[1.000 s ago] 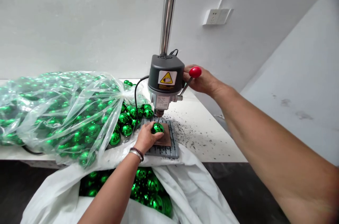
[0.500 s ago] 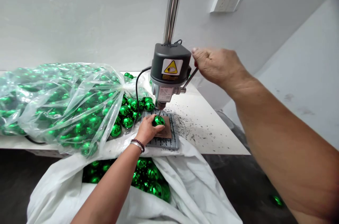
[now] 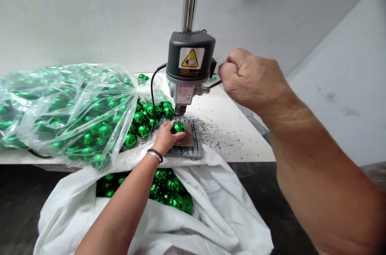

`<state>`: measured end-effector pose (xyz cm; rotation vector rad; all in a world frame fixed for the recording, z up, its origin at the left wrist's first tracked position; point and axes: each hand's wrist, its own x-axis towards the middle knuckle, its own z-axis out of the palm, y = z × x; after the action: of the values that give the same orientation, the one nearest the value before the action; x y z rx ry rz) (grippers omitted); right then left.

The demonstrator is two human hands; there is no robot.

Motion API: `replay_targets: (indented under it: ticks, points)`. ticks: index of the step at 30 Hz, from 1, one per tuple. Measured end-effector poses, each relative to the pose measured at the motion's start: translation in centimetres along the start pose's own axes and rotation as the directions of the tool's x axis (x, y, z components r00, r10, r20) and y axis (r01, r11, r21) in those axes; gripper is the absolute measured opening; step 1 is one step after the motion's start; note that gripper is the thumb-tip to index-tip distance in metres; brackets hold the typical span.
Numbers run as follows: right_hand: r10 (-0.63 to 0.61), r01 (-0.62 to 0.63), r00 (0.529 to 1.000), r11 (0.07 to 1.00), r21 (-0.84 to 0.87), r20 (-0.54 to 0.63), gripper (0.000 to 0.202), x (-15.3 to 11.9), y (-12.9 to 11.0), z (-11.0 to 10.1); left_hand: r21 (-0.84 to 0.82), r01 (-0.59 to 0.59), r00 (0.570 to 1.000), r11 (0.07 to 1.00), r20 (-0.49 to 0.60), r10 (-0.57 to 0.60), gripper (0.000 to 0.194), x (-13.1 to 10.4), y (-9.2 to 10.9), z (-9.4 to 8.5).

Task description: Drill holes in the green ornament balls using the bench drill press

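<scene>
My left hand (image 3: 167, 137) grips a shiny green ball (image 3: 179, 127) between thumb and fingers on a brown pad (image 3: 188, 137). The pad lies on the grey base plate (image 3: 193, 152) of a small bench drill press (image 3: 190, 58). Its chuck (image 3: 181, 109) sits right above the ball; whether the bit touches the ball I cannot tell. My right hand (image 3: 250, 76) is closed around the end of the feed lever (image 3: 214, 84) at the drill's right side. The lever's grip is hidden inside the fist.
A clear plastic bag (image 3: 69, 110) full of green balls lies on the white table (image 3: 241, 138), with loose green balls (image 3: 143, 130) beside the drill. Dark shavings (image 3: 211, 134) are scattered to its right. A white sack (image 3: 211, 206) holding more balls hangs at the front edge.
My right hand has brought the feed lever lower, its angle now flatter. The left hand keeps the ball on the pad. The whole view has shifted slightly.
</scene>
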<state>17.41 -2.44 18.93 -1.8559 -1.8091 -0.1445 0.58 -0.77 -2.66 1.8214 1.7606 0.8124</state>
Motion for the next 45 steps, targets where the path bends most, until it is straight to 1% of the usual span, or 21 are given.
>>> replay_targets:
  ticks: [2, 5, 9, 12, 15, 20, 25, 30, 34, 38, 42, 45]
  points:
    - [0.006, -0.006, 1.0, 1.0, -0.021, -0.021, 0.024, -0.6, 0.1, 0.3, -0.001, 0.006, 1.0, 1.0, -0.01, -0.006, 0.057, 0.0, 0.0, 0.0]
    - [-0.011, 0.009, 0.994, 1.0, -0.02, -0.11, 0.034, -1.5, 0.4, 1.3, 0.008, 0.006, 1.0, 1.0, -0.009, -0.006, 0.058, 0.0, 0.1, 0.0]
    - [-0.043, 0.045, 0.98, 0.999, 0.006, -0.194, 0.028, -2.7, 0.9, 2.9, 0.037, 0.01, 1.0, 0.999, 0.001, -0.011, 0.059, 0.0, 0.2, -0.1]
    - [-0.066, 0.067, 0.97, 0.998, -0.001, -0.235, 0.029, -3.3, 1.2, 3.7, 0.057, -0.008, 1.0, 0.998, 0.002, 0.008, 0.056, -0.1, 0.3, -0.1]
    - [-0.089, 0.088, 0.951, 0.996, -0.017, -0.296, 0.032, -3.5, 1.4, 4.5, 0.067, 0.003, 1.0, 0.998, -0.004, -0.002, 0.058, -0.1, 0.4, -0.1]
    - [-0.121, 0.125, 0.903, 0.992, -0.019, -0.413, 0.035, -3.7, 1.9, 5.9, 0.049, 0.027, 1.0, 0.998, -0.002, -0.027, 0.06, -0.3, 0.5, -0.2]
    - [-0.097, 0.109, 0.909, 0.994, 0.005, -0.404, 0.037, -4.2, 2.1, 6.7, -0.005, -0.017, 1.0, 1.0, 0.004, 0.017, 0.052, -0.2, 0.3, -0.1]
    - [-0.072, 0.106, 0.88, 0.993, 0.046, -0.469, 0.037, -4.8, 2.3, 7.7, -0.029, -0.028, 1.0, 0.999, -0.008, 0.027, 0.049, 0.0, 0.1, 0.1]
    - [-0.058, 0.117, 0.866, 0.989, 0.087, -0.497, 0.036, -4.9, 2.3, 8.4, -0.044, -0.017, 1.0, 0.999, -0.002, 0.017, 0.045, 0.0, 0.1, 0.1]
    - [-0.07, 0.143, 0.829, 0.986, 0.089, -0.554, 0.032, -5.1, 2.4, 9.0, -0.051, -0.016, 1.0, 0.999, -0.008, 0.015, 0.047, 0.0, 0.0, 0.3]
    - [-0.134, 0.202, 0.775, 0.979, 0.041, -0.618, 0.024, -6.3, 3.0, 10.6, -0.073, -0.016, 1.0, 0.997, -0.003, 0.016, 0.051, 0.0, -0.2, 0.4]
    - [-0.156, 0.23, 0.76, 0.973, 0.036, -0.631, 0.02, -7.0, 3.3, 11.6, -0.081, -0.014, 1.0, 0.997, -0.009, 0.014, 0.054, 0.0, -0.1, 0.4]
